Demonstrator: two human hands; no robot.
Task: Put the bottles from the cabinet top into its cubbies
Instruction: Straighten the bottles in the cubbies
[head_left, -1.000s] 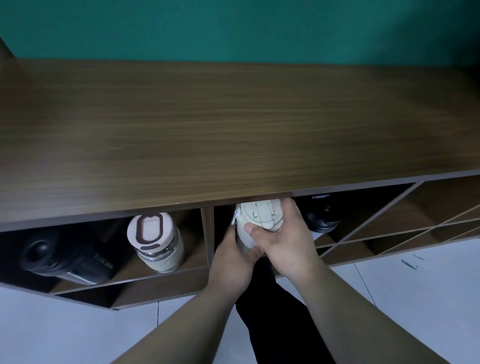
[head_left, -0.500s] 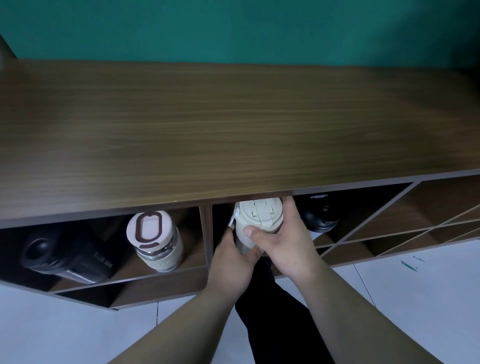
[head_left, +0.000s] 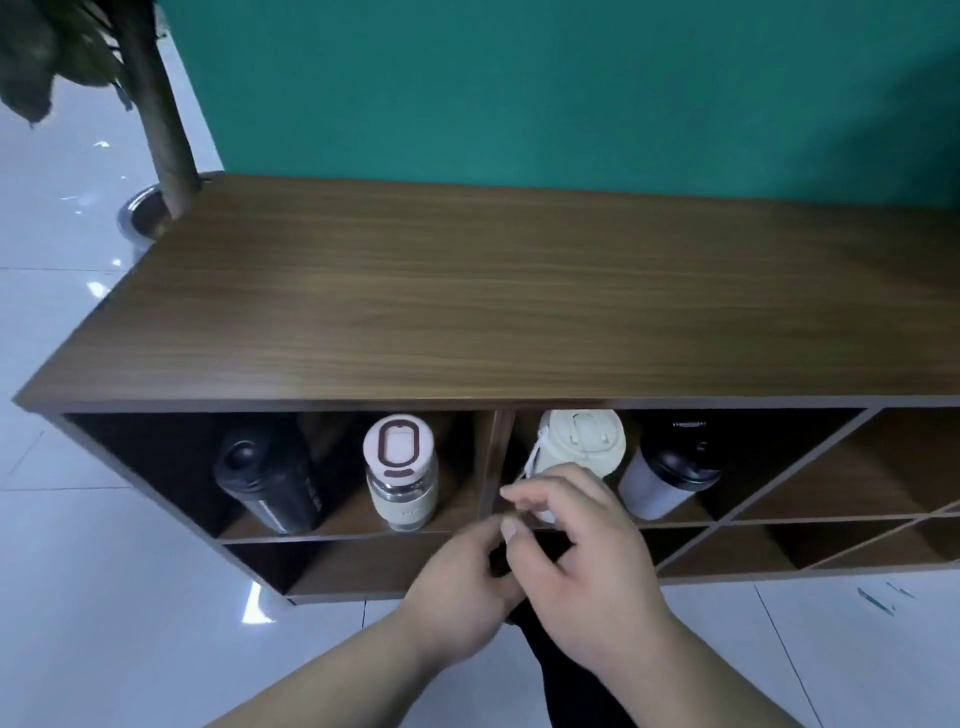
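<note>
Now, the change: both hands have come off the cream bottle (head_left: 579, 447); half a second ago they were wrapped around it at the cubby mouth.
Left hand (head_left: 457, 587): empty, fingers loosely curled, in front of the lower shelf edge, clear of every bottle.
Right hand (head_left: 582, 551): empty too, fingers relaxed and apart, just below the cream bottle; whether a fingertip brushes its white strap (head_left: 531, 465) I cannot tell.
Cream bottle: stands on its own in the upper right cubby, beside the black-lidded tumbler (head_left: 667, 475).
Left cubby: holds the black bottle (head_left: 270, 478) and the pink-lidded glass bottle (head_left: 399, 470).
Cabinet top (head_left: 519, 291): no bottle shows on it in this wider view.
Meaning: four bottles stowed, so the task looks finished.
</note>
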